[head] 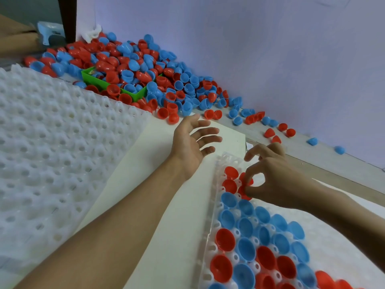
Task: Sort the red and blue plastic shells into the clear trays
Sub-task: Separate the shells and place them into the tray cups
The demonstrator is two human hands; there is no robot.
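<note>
Backdrop is a plain pale lavender wall (250, 49), evenly lit, running diagonally along the far edge of a light worktop (325, 163). A cream sheet (166, 205) covers the middle of the surface. Far left past the wall's end: a dark vertical post (67, 17), a light blue plastic stool (50, 31), and dimmer grey space behind.

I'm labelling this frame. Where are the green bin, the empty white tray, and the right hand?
green bin (140, 94): head view, on its near corner wall.
empty white tray (52, 147): head view, on its dimpled top.
right hand (277, 180): head view, on its back.
</note>
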